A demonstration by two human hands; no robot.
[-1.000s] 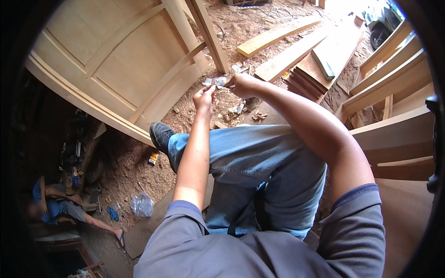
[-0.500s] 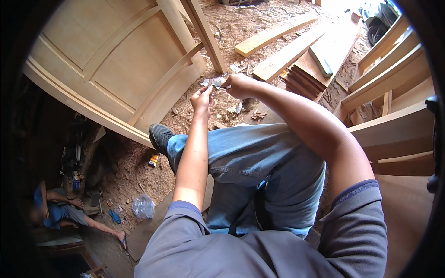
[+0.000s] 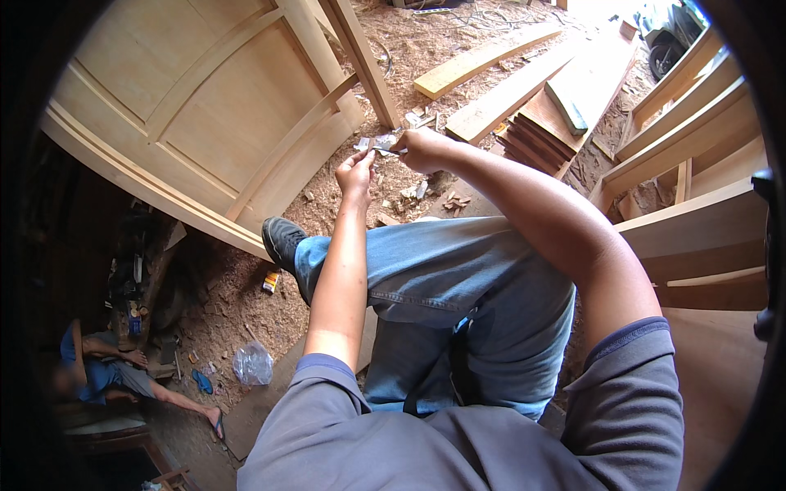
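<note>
My left hand [image 3: 355, 175] is closed, pinching a small brown sliver of wood [image 3: 372, 145] upright between thumb and fingertips. Close to its right, my right hand [image 3: 426, 150] is wrapped round a thin, knife-like tool with a pale blade [image 3: 386, 152]. The blade points left and meets the sliver or lies right beside it; which one is too small to tell. The tool's handle is mostly hidden in the fist. Both hands are beyond my raised, jeans-clad leg [image 3: 442, 258], above a floor strewn with shavings.
A large panelled wooden door [image 3: 246, 123] leans at the left. Planks [image 3: 491, 61] and stacked brown boards [image 3: 536, 143] lie ahead to the right, with wooden frames [image 3: 688, 176] at the far right. Another person [image 3: 123, 372] sits at lower left, near a clear plastic bag [image 3: 253, 363].
My right hand and the blade have shifted very slightly against the sliver. My left hand stays nearly in place, and the surroundings look the same.
</note>
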